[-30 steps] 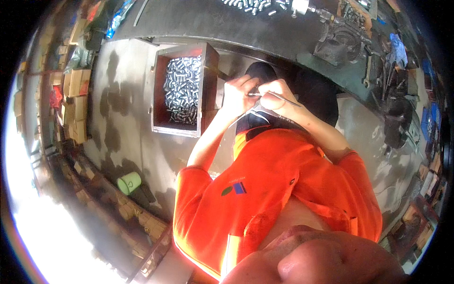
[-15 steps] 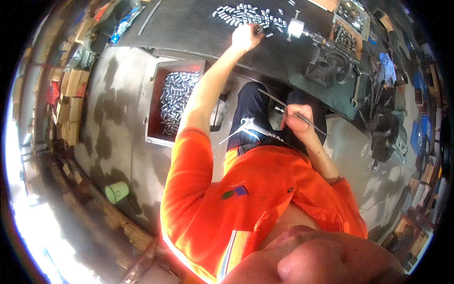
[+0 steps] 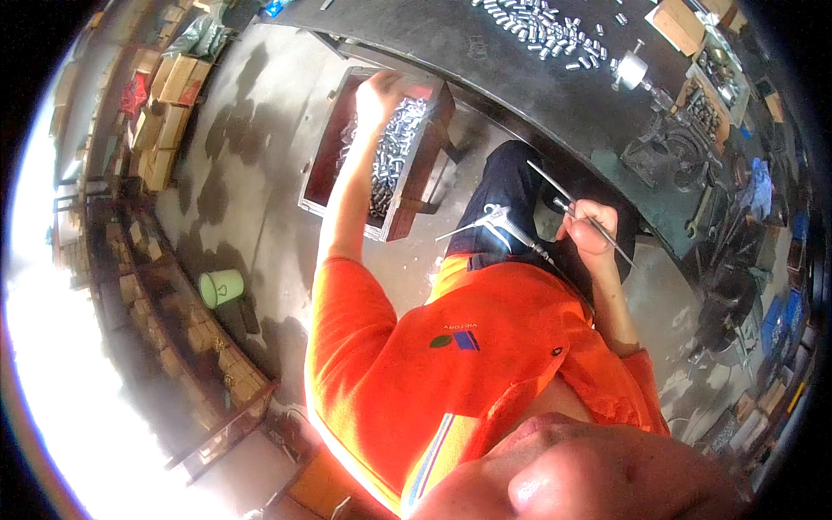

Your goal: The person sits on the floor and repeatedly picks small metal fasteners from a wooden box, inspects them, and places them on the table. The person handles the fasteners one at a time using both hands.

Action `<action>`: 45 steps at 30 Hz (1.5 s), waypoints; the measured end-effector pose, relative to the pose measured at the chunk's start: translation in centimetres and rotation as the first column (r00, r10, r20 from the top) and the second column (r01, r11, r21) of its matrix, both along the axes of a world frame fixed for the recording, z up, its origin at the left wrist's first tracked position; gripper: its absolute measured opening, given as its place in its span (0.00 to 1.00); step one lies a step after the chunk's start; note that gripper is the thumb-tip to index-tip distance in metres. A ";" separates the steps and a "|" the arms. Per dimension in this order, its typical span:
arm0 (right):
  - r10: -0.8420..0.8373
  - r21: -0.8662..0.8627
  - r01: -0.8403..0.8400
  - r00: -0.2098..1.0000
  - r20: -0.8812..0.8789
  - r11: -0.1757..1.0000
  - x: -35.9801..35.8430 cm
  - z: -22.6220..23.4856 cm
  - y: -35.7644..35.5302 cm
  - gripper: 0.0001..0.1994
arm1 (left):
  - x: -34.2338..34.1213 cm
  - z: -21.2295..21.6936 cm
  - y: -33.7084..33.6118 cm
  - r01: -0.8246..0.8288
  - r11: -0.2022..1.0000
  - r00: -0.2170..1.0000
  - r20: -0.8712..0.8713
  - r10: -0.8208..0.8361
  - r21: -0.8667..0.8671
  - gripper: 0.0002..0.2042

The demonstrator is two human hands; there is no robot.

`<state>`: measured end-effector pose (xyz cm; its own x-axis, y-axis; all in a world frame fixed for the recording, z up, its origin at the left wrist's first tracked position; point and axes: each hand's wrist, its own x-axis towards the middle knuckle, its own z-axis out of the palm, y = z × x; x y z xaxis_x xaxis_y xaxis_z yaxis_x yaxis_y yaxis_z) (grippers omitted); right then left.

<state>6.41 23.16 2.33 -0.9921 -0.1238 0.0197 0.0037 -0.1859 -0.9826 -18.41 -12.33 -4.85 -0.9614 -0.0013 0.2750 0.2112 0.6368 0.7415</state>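
Observation:
My left hand [image 3: 380, 100] is over the far end of a reddish-walled box [image 3: 427, 165], which is partly filled with small shiny metal sleeves [image 3: 399, 143]. Its fingers are too blurred to tell whether they hold anything. Above my lap, my right hand [image 3: 594, 227] is closed around a thin metal rod [image 3: 546, 180] that slants from upper left to lower right. A small metal cylinder [image 3: 562, 204] shows beside its fingers. On my thigh lies a silver air blow gun [image 3: 504, 224], its nozzle pointing left.
More metal sleeves [image 3: 550, 33] are spread over the dark workbench [image 3: 407, 39]. To their right stands a round metal fixture [image 3: 630, 71], beside trays of small parts [image 3: 706, 108]. A wrench [image 3: 700, 213] lies near the bench edge. A pale green bucket [image 3: 222, 288] sits on the floor at left.
My left hand has moved from the sleeves on the bench, left and back to the box. The whole view has shifted and turned. My right hand keeps its grip on the rod.

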 end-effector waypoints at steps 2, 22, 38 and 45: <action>0.019 -0.011 -0.019 1.000 0.013 1.000 -0.3 -0.2 0.0 0.14 | 0.4 -3.7 -6.3 -0.081 0.987 0.991 0.092 0.094 -0.136 0.14; 0.004 0.052 -0.008 0.997 0.080 0.999 0.0 -0.4 -0.6 0.15 | 2.3 -8.5 -7.4 -0.324 0.737 0.800 0.243 0.548 -0.594 0.12; 0.032 0.396 0.021 0.992 -0.125 0.918 -1.0 -0.4 -2.3 0.10 | 11.3 4.5 4.0 -0.036 0.515 0.749 0.364 -0.553 0.856 0.15; 0.115 0.428 0.012 0.956 -0.270 0.904 -2.1 1.8 -3.5 0.13 | 17.4 5.4 11.7 -0.076 0.295 0.458 0.296 -0.838 0.952 0.20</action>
